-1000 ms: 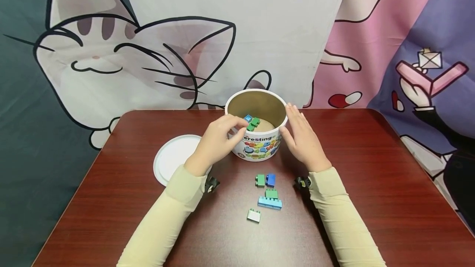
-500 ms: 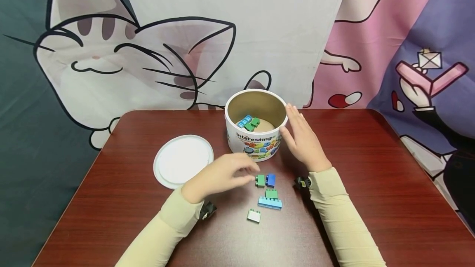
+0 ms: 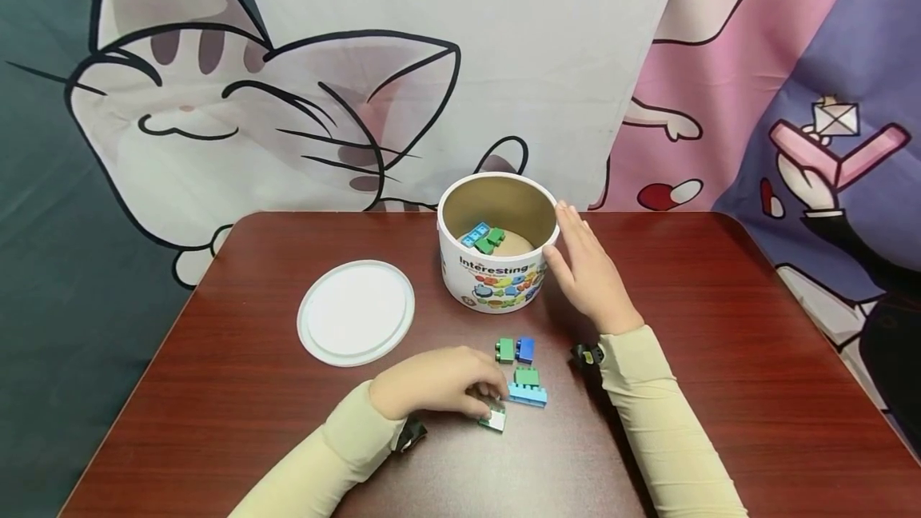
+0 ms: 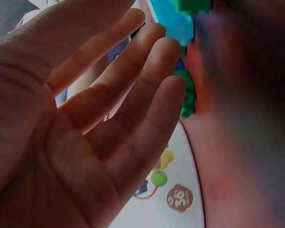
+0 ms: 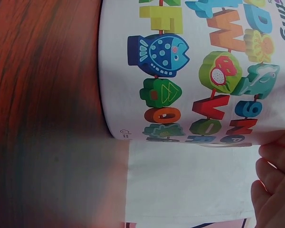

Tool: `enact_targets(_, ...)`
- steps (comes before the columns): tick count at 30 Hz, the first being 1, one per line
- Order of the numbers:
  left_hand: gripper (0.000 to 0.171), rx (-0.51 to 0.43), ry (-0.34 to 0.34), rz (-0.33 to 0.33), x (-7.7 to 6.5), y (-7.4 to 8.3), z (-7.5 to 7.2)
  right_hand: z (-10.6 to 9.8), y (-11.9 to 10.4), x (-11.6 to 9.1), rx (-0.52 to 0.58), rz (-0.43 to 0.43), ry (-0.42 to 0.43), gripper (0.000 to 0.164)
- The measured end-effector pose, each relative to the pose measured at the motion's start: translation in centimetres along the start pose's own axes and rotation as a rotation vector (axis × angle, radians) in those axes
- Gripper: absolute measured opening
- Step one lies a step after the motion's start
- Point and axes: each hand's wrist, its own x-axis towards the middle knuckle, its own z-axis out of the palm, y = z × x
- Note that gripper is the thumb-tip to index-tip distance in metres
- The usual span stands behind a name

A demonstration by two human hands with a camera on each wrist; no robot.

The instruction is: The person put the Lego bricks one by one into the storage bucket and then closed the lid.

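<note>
My left hand [image 3: 446, 382] is low over the table, fingers loosely bent, its thumb at a small white-topped toy building block [image 3: 494, 421] and covering one corner. In the left wrist view that hand [image 4: 99, 109] shows no block in its fingers. Just beyond its fingertips lie a light-blue block [image 3: 528, 396], a green block [image 3: 527, 376], another green block [image 3: 504, 351] and a dark-blue block [image 3: 525, 350]. My right hand [image 3: 592, 278] rests with straight fingers against the right side of a white printed bucket [image 3: 496, 286], touching near its rim.
Inside the bucket are a blue block [image 3: 475, 235] and green blocks [image 3: 490, 242]. A round white lid [image 3: 356, 312] lies left of the bucket on the brown table [image 3: 216, 358]. A cartoon-printed cloth [image 3: 547, 54] hangs behind.
The left hand has let a blue block go in the bucket and come back toward me, down to the white-topped block. The right hand has stayed at the bucket.
</note>
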Motion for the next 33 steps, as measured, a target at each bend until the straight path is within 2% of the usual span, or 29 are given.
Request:
enact_targets(9,0.02,0.109,-0.05,-0.001,0.7,0.3,1.2,0.0,0.0,-0.1,0.003,-0.003,0.003,0.069)
enact_targets(13,0.018,0.128,-0.064,0.004,0.8,0.4,1.3,0.0,-0.1,0.0,0.003,-0.001,0.005,0.069)
enact_targets(27,0.012,0.111,-0.072,0.038,0.7,0.1,1.3,0.0,-0.1,0.0,0.001,-0.003,0.001,0.069)
enact_targets(33,0.015,0.058,-0.063,0.049,0.5,-0.1,0.9,0.1,0.0,0.0,0.004,-0.004,0.003,0.069)
